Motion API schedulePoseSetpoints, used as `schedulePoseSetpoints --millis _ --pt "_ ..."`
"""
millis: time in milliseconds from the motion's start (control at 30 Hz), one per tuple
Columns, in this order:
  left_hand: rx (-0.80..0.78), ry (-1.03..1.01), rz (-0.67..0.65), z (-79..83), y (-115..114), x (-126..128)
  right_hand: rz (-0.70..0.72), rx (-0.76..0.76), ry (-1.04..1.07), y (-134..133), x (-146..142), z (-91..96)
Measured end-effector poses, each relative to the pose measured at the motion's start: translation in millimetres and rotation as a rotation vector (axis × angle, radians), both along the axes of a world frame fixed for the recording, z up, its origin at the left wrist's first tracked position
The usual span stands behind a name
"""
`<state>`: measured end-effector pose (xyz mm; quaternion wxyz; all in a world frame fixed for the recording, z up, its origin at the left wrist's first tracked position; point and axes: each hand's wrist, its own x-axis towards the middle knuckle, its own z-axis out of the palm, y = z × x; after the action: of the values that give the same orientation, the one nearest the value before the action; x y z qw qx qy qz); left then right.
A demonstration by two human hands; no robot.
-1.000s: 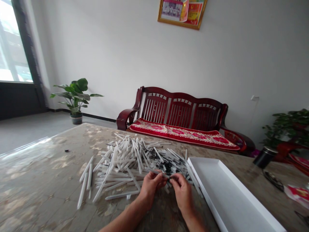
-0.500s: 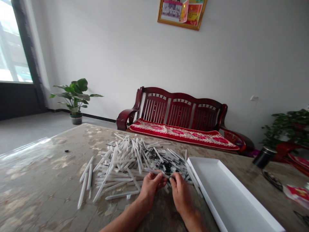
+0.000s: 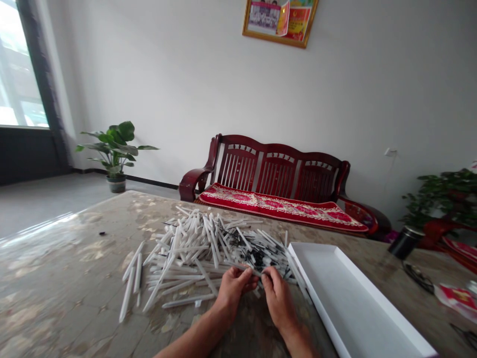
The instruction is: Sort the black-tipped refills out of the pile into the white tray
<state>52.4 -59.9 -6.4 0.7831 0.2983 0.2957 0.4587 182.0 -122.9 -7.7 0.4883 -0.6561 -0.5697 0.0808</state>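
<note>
Sticks: a big messy pile of white plastic sticks (image 3: 194,248) lies on the middle of the surface (image 3: 74,258), close to the near edge. Some have small black bits, mostly at the right side of the pile. A few loose sticks (image 3: 128,293) lie at the pile's left side.

Left hand: half closed (image 3: 234,291), fingers curled in at the pile's near side, touching a stick.

Right hand: half closed (image 3: 278,298), fingers bent toward the left hand, at the same side of the pile.

Hard to see: the fingertips hide what is between them, so I cannot tell if either hand grips a stick.

Tray: a long white tray (image 3: 335,283) sits just right of the pile, with a plain white inside.

Also there: a black jar (image 3: 406,242) near the right edge.
</note>
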Motion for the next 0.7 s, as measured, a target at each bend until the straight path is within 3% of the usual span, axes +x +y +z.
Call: schedulePoseSetpoints --millis 167,433,700 --pt "0.018 0.014 0.004 -0.5 -0.5 0.7 -0.069 -0.016 -0.025 5.0 -0.4 -3.5" --pt "0.005 0.021 0.004 -1.6 1.7 1.2 0.002 0.011 0.054 -1.5 0.6 1.2" --pt "0.001 0.031 0.008 -1.3 2.8 1.7 -0.069 0.000 0.030 5.3 0.4 -2.5"
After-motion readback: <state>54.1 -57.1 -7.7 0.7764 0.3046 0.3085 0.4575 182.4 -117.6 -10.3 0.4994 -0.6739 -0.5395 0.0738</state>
